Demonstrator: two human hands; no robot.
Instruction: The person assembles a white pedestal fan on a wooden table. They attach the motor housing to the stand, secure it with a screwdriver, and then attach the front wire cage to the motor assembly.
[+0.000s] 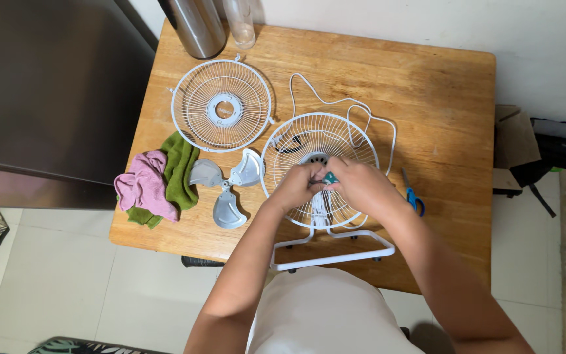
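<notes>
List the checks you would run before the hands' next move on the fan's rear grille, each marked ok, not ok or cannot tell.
1. Both hands on the work: left hand and right hand meet at the hub of the rear grille: ok.
2. Small teal item gripped between the fingers: cannot tell what it is or which hand holds it.
3. Fan blade off and lying apart on the table: ok.
4. Front grille set aside flat: ok.
5. Power cord loose on the table; its plug end: cannot tell.
6. Scissors close beside the right forearm: not ok.
</notes>
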